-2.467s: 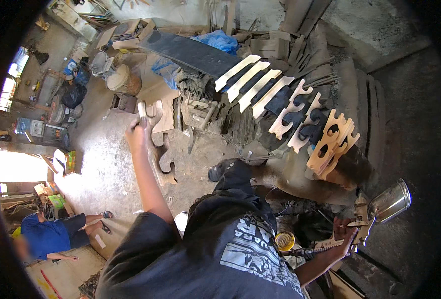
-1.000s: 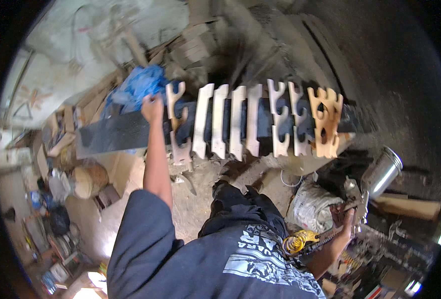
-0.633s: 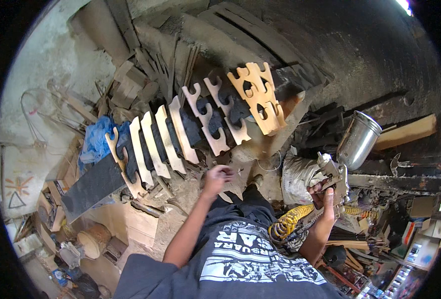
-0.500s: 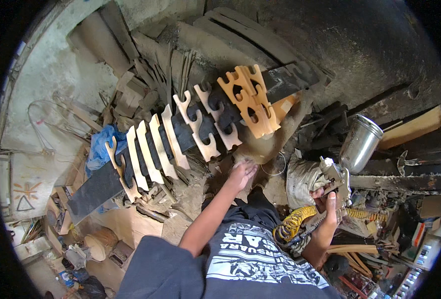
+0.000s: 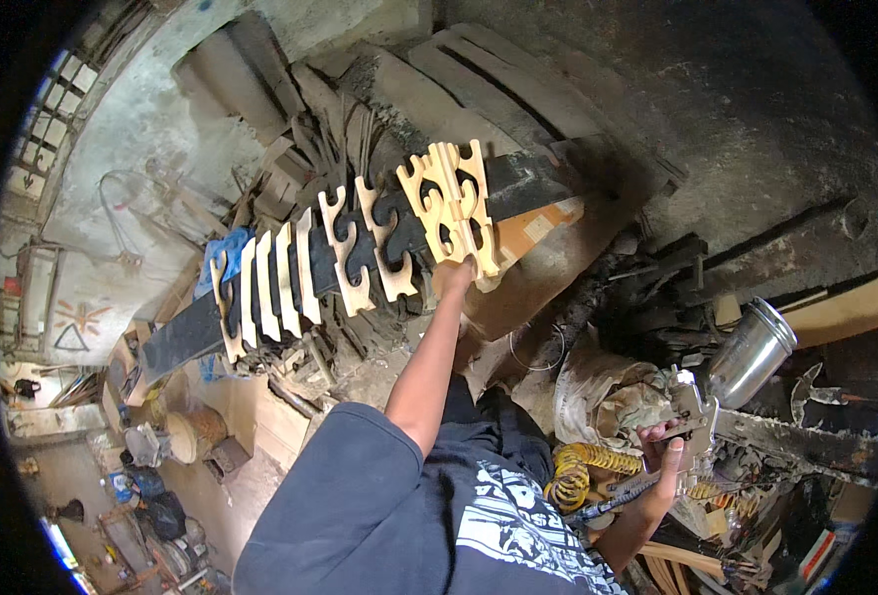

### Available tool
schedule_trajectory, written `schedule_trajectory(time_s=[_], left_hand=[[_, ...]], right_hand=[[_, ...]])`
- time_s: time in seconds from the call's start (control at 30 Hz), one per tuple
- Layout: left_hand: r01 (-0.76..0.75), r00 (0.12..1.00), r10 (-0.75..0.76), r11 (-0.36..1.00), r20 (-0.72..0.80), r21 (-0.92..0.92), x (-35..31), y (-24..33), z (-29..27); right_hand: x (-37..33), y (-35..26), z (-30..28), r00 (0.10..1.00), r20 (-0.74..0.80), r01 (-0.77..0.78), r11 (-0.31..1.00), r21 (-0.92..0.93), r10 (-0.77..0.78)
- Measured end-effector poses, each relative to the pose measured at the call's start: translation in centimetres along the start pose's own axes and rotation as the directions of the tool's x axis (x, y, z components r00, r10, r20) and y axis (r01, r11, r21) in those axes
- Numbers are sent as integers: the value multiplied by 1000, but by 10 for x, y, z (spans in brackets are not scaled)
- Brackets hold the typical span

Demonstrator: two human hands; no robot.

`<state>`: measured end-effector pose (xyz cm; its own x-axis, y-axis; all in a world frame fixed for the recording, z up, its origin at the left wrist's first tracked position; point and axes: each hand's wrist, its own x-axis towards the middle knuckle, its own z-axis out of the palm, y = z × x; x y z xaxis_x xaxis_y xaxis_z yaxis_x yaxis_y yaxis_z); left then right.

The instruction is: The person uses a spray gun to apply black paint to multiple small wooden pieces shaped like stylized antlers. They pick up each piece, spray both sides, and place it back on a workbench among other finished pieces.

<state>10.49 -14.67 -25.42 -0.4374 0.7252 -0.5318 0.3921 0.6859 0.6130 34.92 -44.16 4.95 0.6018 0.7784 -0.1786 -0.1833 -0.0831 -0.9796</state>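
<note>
My left hand (image 5: 455, 276) is at the lower end of a group of pale scalloped wooden pieces (image 5: 451, 203), standing close together on a long dark board (image 5: 533, 183). Its fingers look closed around that end, partly hidden by the wood. On the right, my right hand (image 5: 663, 451) grips a metal spray gun (image 5: 697, 421) with a silver cup (image 5: 753, 352) tilted on it. Left of the group, two scalloped pieces (image 5: 384, 243), several slim curved strips (image 5: 285, 278) and one more scalloped piece (image 5: 226, 307) lie across the board.
A coiled yellow hose (image 5: 573, 476) hangs below the spray gun. Scrap wood (image 5: 345, 129) leans on the wall behind the board. A blue plastic bag (image 5: 223, 253) sits behind its left part. Tools and wood strips crowd the lower right.
My left hand has gone up from below the board to the grouped wooden pieces and closed on their lower end. The view has turned; the spray gun stays in my right hand.
</note>
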Motion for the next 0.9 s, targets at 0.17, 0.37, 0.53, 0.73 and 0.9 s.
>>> schedule_trajectory(time_s=[0.17, 0.37, 0.53, 0.73, 0.9], left_hand=[[-91, 995, 79, 975, -65, -204, -22, -4, -31], [29, 891, 373, 522, 259, -852, -79, -2, -88], [-211, 840, 538, 438, 67, -874, -114, 25, -182], [-194, 754, 657, 202, -15, -960, -109, 70, -256], [-69, 793, 608, 136, 28, -988, -65, 136, -263]], right_hand=[[17, 6, -15, 999, -30, 13, 999, 49, -12], [20, -9, 2, 995, -100, 1, 993, 117, 11], [20, -15, 32, 992, -104, 80, 993, 88, -70], [20, -13, 58, 992, 38, 104, 953, 285, -120], [7, -12, 72, 990, 52, 114, 961, 251, -131]])
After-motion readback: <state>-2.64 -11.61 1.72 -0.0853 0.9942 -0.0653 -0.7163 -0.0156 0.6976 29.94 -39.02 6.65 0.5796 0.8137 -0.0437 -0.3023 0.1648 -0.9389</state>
